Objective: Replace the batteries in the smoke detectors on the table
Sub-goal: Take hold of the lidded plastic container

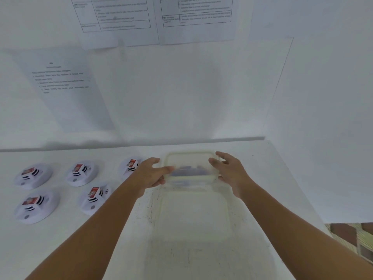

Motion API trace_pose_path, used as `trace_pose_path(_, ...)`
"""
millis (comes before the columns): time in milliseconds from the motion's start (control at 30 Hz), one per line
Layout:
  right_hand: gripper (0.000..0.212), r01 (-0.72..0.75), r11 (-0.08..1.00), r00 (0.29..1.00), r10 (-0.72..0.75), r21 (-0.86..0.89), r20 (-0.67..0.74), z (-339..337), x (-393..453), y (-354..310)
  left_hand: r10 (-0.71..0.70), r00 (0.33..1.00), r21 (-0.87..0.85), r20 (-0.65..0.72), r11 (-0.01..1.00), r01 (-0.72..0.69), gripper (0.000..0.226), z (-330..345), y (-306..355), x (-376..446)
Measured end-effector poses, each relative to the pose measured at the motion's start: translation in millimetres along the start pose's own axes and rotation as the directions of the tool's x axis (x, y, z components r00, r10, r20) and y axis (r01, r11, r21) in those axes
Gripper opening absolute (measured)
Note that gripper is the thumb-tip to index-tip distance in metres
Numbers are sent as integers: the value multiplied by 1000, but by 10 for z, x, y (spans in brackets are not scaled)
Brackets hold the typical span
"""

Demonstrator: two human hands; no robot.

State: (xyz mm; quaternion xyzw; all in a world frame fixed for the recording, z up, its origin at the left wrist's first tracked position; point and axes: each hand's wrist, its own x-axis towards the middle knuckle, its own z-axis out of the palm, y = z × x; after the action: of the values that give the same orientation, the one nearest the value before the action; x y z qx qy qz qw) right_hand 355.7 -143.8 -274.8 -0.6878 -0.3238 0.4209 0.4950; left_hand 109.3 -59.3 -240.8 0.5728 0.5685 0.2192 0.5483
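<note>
**Two hands holding a clear box at the back of a white table**

A person is reaching both bare arms forward over a white table (60,249). The left hand (150,172) is gripping the left side of a clear plastic box (190,170), its thumb lying along the box's near rim and its fingers curling round the far left corner. The right hand (230,170) is gripping the right side of the box, with its thumb over the top edge and its fingers curled round the right wall. Between the two thumbs, dark bluish shapes are showing through the box; they are too blurred to say what they are. Just nearer than the fingers, a second clear box or lid (193,215) is lying flat on the table between the forearms.

Five round white detectors are sitting to the left of the left hand's fingers, each with a red-and-white battery standing up from its middle. One detector (130,167) is just beside the left hand's knuckles and partly hidden by them. The other four (81,173) (33,175) (93,200) (37,206) are lying farther left, in two rows, well apart from both hands.

Printed sheets (66,85) are hanging on the wall beyond the fingers.
</note>
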Motion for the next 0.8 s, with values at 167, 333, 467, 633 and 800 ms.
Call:
trace_pose_path(167,63,0,999,1000,-1,43,27,-36,-61,-10,41,996,-119,78,992,-32,78,-28,-58,54)
trace_pose_path(333,63,-18,997,999,15,77,36,-25,-75,-16,36,997,-124,71,992,-27,78,-30,-98,25)
trace_pose_path(467,60,-17,999,999,16,45,34,-65,-107,37,40,997,-121,67,992,-32,77,-12,-153,18)
trace_pose_path(633,62,19,999,1000,-20,-41,-23,-49,-162,12,128,992,25,19,991,-129,78,30,-166,-7)
trace_pose_path(800,58,103,989,991,-111,-108,-77,-38,-212,-163,331,939,262,-97,918,-297,54,34,-100,-140)
